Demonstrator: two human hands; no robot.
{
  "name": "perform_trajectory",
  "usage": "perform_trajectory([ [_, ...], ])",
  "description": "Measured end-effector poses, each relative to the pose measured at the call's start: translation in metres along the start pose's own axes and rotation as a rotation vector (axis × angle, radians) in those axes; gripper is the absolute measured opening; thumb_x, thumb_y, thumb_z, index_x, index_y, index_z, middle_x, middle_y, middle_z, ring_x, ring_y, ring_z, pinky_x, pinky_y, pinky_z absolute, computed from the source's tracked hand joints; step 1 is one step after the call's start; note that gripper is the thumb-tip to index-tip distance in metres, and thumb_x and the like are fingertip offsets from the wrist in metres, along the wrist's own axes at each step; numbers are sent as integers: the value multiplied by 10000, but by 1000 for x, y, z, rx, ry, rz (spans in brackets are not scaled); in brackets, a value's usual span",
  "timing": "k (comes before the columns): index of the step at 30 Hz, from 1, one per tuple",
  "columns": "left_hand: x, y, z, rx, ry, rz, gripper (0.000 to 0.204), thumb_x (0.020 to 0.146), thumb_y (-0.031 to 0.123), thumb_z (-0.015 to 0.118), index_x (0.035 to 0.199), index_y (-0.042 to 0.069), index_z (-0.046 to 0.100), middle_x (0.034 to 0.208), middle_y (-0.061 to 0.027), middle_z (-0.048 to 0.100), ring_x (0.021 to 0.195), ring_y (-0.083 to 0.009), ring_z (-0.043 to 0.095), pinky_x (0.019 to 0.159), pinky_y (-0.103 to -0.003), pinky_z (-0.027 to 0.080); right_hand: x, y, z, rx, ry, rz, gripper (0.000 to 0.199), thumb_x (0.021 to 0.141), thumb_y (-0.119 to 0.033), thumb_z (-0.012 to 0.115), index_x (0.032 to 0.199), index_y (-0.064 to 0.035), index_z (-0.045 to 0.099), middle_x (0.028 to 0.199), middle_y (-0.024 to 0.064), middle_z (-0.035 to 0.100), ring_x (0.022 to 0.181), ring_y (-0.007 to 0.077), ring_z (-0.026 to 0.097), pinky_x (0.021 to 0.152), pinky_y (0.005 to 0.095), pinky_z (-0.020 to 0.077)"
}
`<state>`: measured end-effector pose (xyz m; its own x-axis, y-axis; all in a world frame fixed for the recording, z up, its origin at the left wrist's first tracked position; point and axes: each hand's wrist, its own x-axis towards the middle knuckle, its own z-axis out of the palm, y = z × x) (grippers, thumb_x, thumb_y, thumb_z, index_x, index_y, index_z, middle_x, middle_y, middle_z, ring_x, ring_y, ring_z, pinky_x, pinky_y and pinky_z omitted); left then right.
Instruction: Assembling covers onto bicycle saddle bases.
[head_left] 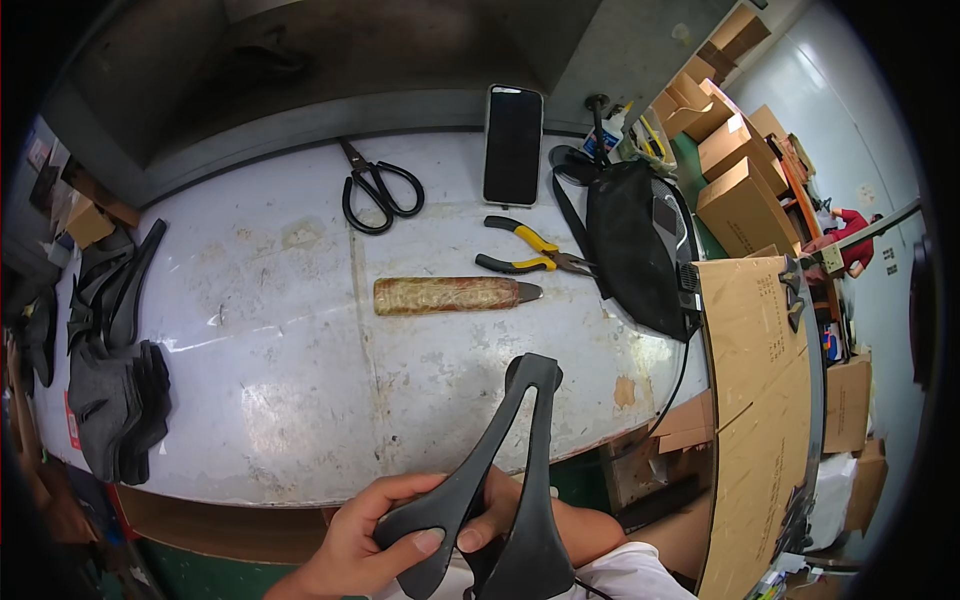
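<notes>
A black bicycle saddle point(535, 470), with a narrow nose and a long slot down its middle, is held up at the table's front edge, nose pointing away from me. My left hand point(370, 540) is closed around its left wing, the thumb lying on the edge of the slot. My right hand point(488, 520) grips it from behind, its thumb showing through the gap; the other fingers are mostly hidden. Beyond the nose lies a knife with a tape-wrapped handle point(448, 295). Yellow-and-black pliers point(540, 250) and black-handled scissors point(375, 190) rest farther back.
Dark saddle-shaped pads point(120, 410) are stacked on the table's left side. At the back stand a phone point(513, 145) and a black pouch point(640, 245) with a cable. Flat cardboard point(755, 400) borders the right side; cartons point(745, 200) and a person point(855, 240) are beyond.
</notes>
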<state>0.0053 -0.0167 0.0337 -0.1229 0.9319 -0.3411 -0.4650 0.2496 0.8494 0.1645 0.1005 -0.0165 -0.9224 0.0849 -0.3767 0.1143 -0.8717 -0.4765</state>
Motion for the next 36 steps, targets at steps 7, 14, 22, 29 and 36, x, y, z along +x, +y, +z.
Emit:
perform_trajectory([
  [7, -2, 8, 0, 7, -62, -56, 451, 845, -7, 654, 1274, -41, 519, 1166, -132, 634, 1032, -156, 604, 917, -296, 462, -6, -6, -4, 3, -4, 11, 548, 648, -144, 875, 1115, 29, 645, 986, 57, 690, 927, 127, 620, 815, 253, 462],
  [14, -1, 13, 0, -205, -48, -109, 451, 830, -16, 663, 1261, -44, 533, 1152, -126, 637, 1026, -153, 603, 915, -295, 461, -9, -11, 3, 49, -97, 106, 513, 609, -134, 881, 1024, 47, 640, 810, 77, 658, 730, 124, 589, 647, 240, 414],
  [22, -1, 7, 5, 13, -3, 24, 427, 861, -10, 647, 1270, -40, 529, 1165, -125, 634, 1059, -138, 585, 936, -288, 445, -5, -3, 2, -32, 30, -42, 558, 678, -149, 863, 1149, 28, 622, 1061, 93, 677, 1001, 141, 610, 854, 271, 459],
  [29, -3, 3, 0, 117, -100, 22, 451, 855, -25, 655, 1286, -43, 522, 1137, -123, 654, 977, -127, 613, 850, -258, 483, -13, 5, -2, 37, 127, -99, 540, 638, -297, 867, 990, 55, 660, 904, 82, 677, 866, 152, 615, 792, 274, 451],
  [36, -3, -8, -1, 219, -94, 172, 481, 833, -52, 663, 1294, -39, 525, 1151, -146, 650, 992, -127, 616, 852, -261, 478, -4, -10, -3, 44, -110, -46, 473, 710, -198, 838, 1090, 24, 663, 1004, 88, 691, 950, 156, 633, 851, 293, 474],
])
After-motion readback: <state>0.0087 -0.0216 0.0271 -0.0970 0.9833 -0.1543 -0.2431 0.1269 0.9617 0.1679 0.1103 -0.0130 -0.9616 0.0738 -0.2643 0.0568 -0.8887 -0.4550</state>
